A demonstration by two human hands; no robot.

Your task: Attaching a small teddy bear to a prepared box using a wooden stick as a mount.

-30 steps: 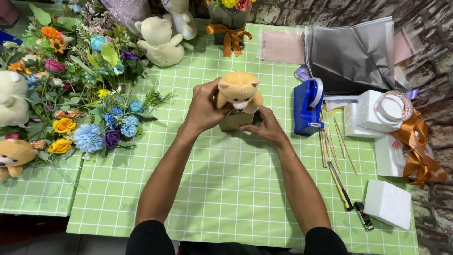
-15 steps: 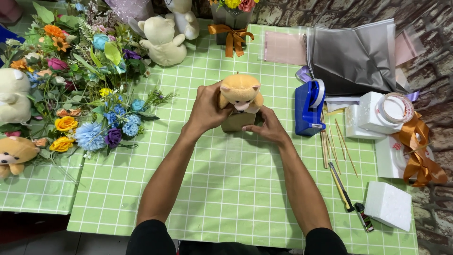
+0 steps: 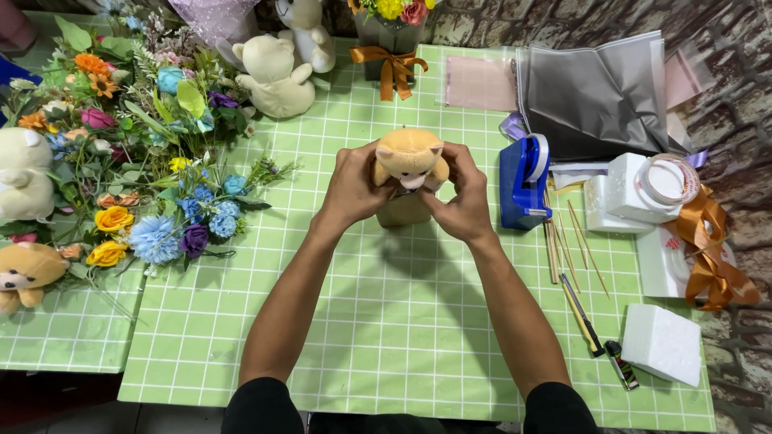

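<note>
Both hands grip a small orange plush bear (image 3: 408, 155) held upright over the green checked tablecloth (image 3: 386, 321) at the table's middle. My left hand (image 3: 352, 186) wraps its left side, and my right hand (image 3: 460, 195) covers its right side and front. Only the bear's head shows above my fingers. A brownish base (image 3: 404, 210) under the bear is partly hidden by my hands.
Artificial flowers (image 3: 153, 161) and plush bears (image 3: 273, 72) crowd the left and back. A blue tape dispenser (image 3: 523, 181) stands right of my hands, with wooden sticks (image 3: 567, 241), white foam blocks (image 3: 661, 344), gold ribbon (image 3: 708, 257) and grey wrapping sheets (image 3: 603, 96) further right.
My right hand has come up from beneath the bear to cover its right side and front. The bear stays in the same place.
</note>
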